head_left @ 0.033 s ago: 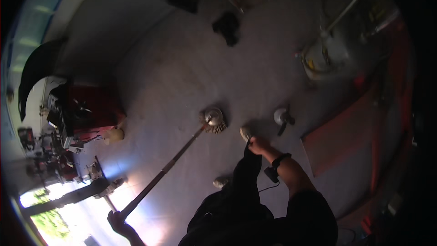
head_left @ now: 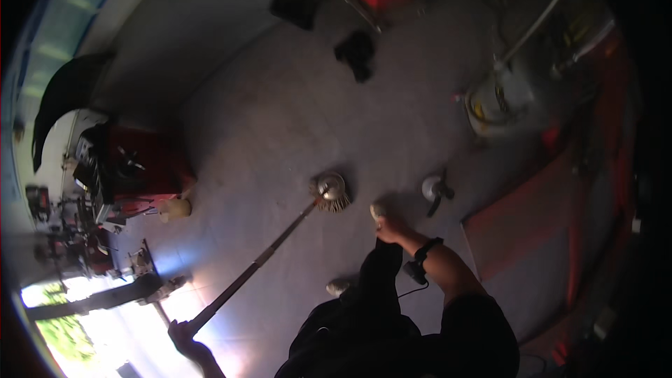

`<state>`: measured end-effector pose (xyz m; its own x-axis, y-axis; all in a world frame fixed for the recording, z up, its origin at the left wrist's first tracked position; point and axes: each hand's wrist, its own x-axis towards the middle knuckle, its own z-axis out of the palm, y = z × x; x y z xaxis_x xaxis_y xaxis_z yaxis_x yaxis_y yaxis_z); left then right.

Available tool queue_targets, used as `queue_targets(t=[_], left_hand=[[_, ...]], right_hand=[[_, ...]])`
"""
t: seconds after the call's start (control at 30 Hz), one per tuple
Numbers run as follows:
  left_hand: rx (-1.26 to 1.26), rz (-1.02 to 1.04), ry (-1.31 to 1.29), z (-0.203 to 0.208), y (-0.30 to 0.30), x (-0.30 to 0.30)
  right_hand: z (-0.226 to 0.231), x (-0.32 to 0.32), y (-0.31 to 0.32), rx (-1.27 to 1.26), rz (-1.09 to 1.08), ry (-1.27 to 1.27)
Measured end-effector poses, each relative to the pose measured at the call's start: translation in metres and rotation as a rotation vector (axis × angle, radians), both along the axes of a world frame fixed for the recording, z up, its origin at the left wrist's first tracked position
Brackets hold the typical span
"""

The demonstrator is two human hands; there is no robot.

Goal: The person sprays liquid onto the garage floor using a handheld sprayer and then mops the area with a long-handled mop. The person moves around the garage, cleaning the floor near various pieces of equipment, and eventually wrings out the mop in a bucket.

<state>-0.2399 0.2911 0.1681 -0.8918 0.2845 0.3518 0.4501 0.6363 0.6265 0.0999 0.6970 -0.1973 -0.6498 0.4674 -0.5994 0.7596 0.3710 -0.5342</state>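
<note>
A mop slants across the floor, its long handle [head_left: 262, 259] running from the lower left up to a round metal-topped head [head_left: 330, 187] with a string fringe. My left hand [head_left: 183, 336] is wrapped round the handle near its upper end, at the lower left of the view. In front of my dark-clothed leg hangs my right hand [head_left: 392, 229], fingers curled, with nothing visible in them. A dark band [head_left: 428, 249] circles that wrist. The mop head rests on the floor ahead of my shoes [head_left: 376, 211], apart from both.
A grey round fitting with a dark handle [head_left: 434, 187] stands right of the mop head. At the left is a red cabinet [head_left: 147, 161] with a pale container [head_left: 175, 208] beside it. A black object [head_left: 355, 54] lies ahead; a pale tank [head_left: 497, 105] stands far right.
The view has shifted slightly, so the floor things sit a little lower. My right hand has moved slightly left and down. My left hand keeps its grip on the mop.
</note>
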Motion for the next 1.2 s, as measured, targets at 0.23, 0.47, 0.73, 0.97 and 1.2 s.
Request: queue_targets(t=[0.23,0.47,0.73,0.97,1.2], left_hand=[[0.019,-0.192,-0.145,-0.007,-0.016,0.042],[0.079,-0.512,-0.068,0.023,-0.017,0.06],[0.014,0.114,-0.439,-0.09,-0.193,0.041],[-0.395,0.359,-1.178,-0.263,-0.375,0.194],[-0.04,0.617,-1.407,-0.289,-0.344,0.269]], right_hand=[[0.243,-0.188,-0.144,0.07,0.54,0.775],[0.349,-0.266,-0.249,0.091,0.748,0.802],[0.354,-0.273,-0.146,-0.027,0.109,1.029],[0.371,-0.266,-0.059,0.029,-0.194,1.167],[0.338,-0.288,-0.031,-0.155,-0.153,1.194]])
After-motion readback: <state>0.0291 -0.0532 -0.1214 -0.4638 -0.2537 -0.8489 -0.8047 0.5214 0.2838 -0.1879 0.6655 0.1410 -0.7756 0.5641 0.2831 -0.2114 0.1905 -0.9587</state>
